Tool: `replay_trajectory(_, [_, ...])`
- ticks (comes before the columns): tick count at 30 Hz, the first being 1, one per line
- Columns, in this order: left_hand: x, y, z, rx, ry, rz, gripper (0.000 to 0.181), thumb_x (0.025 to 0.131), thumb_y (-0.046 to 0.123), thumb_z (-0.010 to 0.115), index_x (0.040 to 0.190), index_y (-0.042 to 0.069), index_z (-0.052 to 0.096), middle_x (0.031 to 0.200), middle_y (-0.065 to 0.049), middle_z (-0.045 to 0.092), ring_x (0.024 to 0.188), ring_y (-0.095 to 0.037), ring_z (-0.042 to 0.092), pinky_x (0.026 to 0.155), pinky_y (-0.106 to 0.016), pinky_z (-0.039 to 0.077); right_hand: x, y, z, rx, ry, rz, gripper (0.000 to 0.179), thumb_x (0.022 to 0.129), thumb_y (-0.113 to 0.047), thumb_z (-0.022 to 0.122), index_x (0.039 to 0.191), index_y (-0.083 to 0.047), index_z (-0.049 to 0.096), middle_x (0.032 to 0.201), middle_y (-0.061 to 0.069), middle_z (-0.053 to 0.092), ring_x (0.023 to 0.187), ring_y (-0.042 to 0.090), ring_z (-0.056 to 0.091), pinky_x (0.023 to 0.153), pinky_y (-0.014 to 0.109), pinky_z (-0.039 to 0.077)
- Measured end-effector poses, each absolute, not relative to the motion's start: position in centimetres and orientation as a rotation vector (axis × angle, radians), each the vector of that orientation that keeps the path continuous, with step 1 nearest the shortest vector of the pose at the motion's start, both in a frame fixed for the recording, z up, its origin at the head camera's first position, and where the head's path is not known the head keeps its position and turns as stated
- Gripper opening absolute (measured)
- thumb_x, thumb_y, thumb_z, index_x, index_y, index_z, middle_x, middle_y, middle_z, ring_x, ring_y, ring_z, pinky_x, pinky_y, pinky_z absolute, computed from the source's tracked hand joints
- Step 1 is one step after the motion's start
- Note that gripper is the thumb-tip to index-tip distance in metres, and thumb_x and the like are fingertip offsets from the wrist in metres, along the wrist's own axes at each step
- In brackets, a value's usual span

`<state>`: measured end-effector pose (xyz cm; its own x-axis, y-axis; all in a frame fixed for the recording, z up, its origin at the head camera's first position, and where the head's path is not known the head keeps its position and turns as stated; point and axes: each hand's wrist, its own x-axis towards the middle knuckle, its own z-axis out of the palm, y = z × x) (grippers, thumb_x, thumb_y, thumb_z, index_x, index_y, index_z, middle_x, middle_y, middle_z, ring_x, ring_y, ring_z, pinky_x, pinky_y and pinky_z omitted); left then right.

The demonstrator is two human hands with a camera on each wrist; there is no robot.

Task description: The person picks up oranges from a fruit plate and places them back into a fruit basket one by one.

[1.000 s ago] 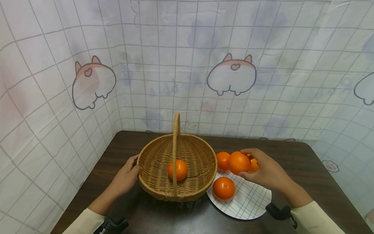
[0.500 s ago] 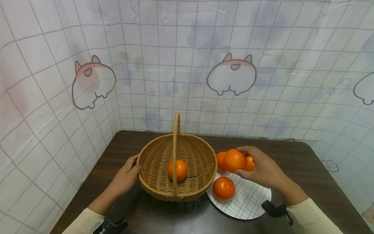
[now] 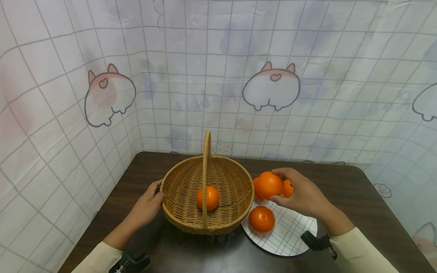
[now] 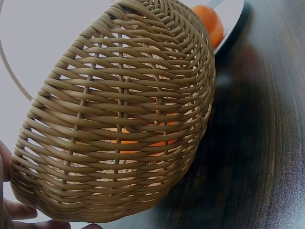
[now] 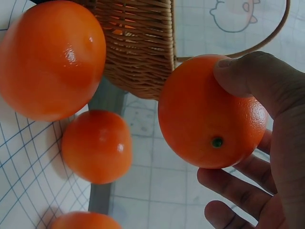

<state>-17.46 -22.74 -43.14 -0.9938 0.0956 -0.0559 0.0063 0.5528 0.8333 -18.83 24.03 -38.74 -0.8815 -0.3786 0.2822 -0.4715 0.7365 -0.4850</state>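
A wicker basket (image 3: 184, 220) with a tall arched handle stands left of middle, one orange (image 3: 212, 198) lying inside it behind the handle. My left hand (image 3: 148, 204) grips the basket's left rim; in the left wrist view its fingertips (image 4: 21, 210) curl at the wicker edge. Between thumb and fingers my right hand (image 3: 304, 193) holds another orange (image 3: 269, 185), raised over the plate's far side. A green stem spot shows on this orange (image 5: 209, 114) in the right wrist view. The white checked plate (image 3: 290, 237) sits right of the basket.
On the plate, an orange (image 3: 261, 220) lies at the near left. Two more oranges are behind the held one, partly hidden: one left (image 3: 256, 185), one right (image 3: 288, 188). The dark wood table (image 3: 358, 197) meets a grid-patterned cloth wall (image 3: 334, 94) at the back.
My right hand has moved left and slightly up with the orange, nearer the basket. The left hand and the basket have stayed in place.
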Motion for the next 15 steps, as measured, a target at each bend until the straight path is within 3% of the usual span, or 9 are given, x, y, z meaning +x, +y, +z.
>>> replay_trajectory(8, [-17.5,-22.8,-43.3,0.098,2.667,1.462,0.057,0.110,0.026,0.037,0.161,0.006,0.023,0.152,-0.027,0.042,0.123,-0.036,0.057,0.092,-0.044,0.052,-19.0,23.3,-38.3,0.716,-2.750,0.820,0.074,0.078,-0.030,0.091,0.140,-0.013,0.055,0.119,0.000,0.062,0.098,0.021,0.061,0.083,0.045,0.053])
replay_trajectory(15, [-17.4,-22.7,-43.3,0.118,2.644,1.501,0.057,0.110,0.025,0.037,0.161,0.005,0.022,0.152,-0.028,0.041,0.127,-0.039,0.055,0.094,-0.046,0.052,-19.2,22.8,-38.2,0.708,-2.771,0.824,0.075,0.078,-0.030,0.090,0.142,-0.015,0.054,0.131,0.002,0.061,0.108,0.021,0.062,0.087,0.050,0.054])
